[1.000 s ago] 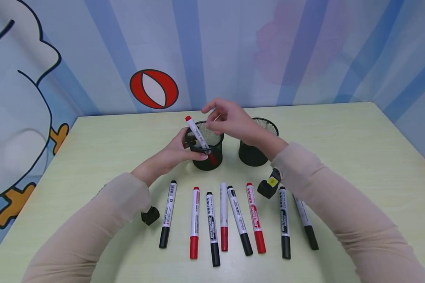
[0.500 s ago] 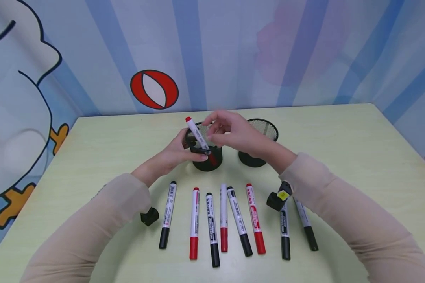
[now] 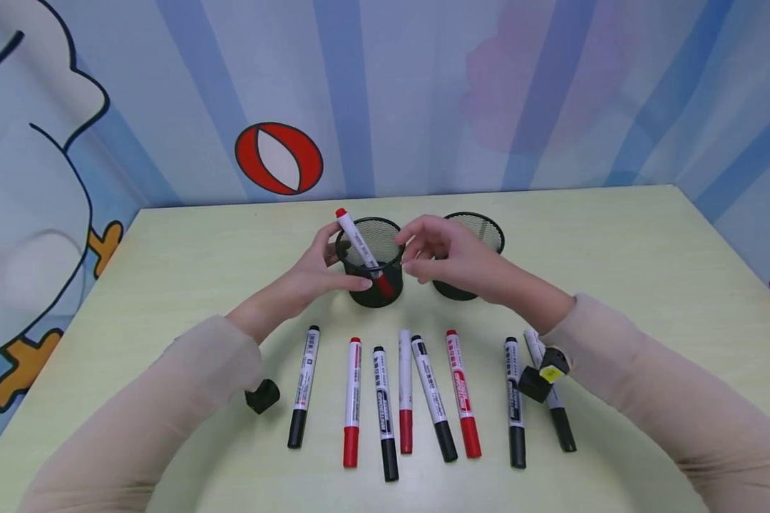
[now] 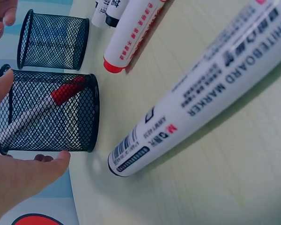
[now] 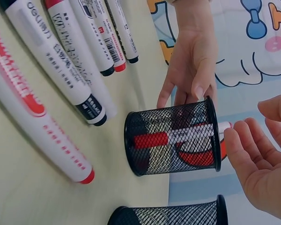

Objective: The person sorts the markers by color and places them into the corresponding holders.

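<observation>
In the head view, my left hand holds the left side of a black mesh pen cup, thumb across its front and fingers partly hidden behind. One whiteboard marker leans inside that cup, its red cap down and its red end above the rim. To the cup's right hovers my right hand, fingers loosely bent with nothing between them. The right wrist view shows this right hand beside the cup's rim. Behind it stands a second mesh cup, partly covered by the hand.
Several markers with black or red caps lie in a loose row on the table's near half, among them a black one at left and a red one. Small black cameras hang at the wrists. A patterned backdrop stands behind the table.
My right hand has moved from above the left cup rightward and down, away from its opening. My left hand has shifted slightly left. The marker stays leaning in the cup.
</observation>
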Available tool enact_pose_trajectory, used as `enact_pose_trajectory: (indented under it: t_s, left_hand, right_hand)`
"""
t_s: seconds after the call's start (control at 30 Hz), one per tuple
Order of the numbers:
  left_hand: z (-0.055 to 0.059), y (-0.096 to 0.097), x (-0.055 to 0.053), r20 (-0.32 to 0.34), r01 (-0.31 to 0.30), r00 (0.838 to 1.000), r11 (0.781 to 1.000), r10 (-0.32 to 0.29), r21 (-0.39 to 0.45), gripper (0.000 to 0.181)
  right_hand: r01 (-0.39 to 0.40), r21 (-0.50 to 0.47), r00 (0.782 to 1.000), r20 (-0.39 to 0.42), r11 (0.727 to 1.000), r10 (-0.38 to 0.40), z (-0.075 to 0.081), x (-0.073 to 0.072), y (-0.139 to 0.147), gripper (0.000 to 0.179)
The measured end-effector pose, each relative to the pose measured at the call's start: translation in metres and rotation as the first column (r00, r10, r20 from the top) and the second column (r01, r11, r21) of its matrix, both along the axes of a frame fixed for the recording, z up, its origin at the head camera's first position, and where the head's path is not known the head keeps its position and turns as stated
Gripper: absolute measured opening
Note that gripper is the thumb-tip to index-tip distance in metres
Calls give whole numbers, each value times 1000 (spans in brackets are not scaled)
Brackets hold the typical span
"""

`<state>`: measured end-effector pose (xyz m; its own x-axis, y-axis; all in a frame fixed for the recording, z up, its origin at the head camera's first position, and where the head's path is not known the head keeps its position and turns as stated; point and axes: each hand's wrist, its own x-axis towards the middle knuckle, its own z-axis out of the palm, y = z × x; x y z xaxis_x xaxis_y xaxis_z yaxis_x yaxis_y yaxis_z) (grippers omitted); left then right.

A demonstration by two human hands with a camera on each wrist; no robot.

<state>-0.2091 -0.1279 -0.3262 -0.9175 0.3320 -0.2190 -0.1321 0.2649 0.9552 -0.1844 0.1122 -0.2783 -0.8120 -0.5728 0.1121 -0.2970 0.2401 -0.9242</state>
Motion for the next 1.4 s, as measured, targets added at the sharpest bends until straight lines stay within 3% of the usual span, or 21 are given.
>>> enact_pose_trajectory:
  t_s: [0.27, 0.43, 0.53, 0.87, 1.03, 1.17, 1.4]
  left_hand:
    - [-2, -11, 12, 11, -43, 999, 999, 44, -20, 93]
    - [-1, -14, 16, 32, -77, 996, 991, 81, -111, 91]
    - [1, -15, 18, 44, -68, 996, 986, 76, -155, 89]
    - [8, -22, 35, 81, -17, 996, 983, 33, -183, 75]
    - [11, -21, 43, 102, 35, 995, 977, -14, -209, 65]
    - [14, -16, 48, 87, 106, 992, 976, -91, -189, 60]
    - [22, 7, 53, 67, 237, 971, 962, -230, -138, 61]
  right_hand:
    - [72, 34, 995, 64, 997, -75, -7, 5, 16, 29]
    - [94, 40, 992, 77, 995, -97, -10, 6, 26, 30]
    - [109, 53, 990, 83, 993, -113, -11, 8, 33, 30]
    - [142, 64, 985, 85, 988, -147, -13, 18, 58, 33]
    - [158, 71, 984, 75, 985, -163, -15, 22, 71, 33]
    - [171, 79, 982, 70, 982, -176, -18, 26, 79, 35]
    - [209, 99, 971, 100, 973, -219, -27, 31, 91, 35]
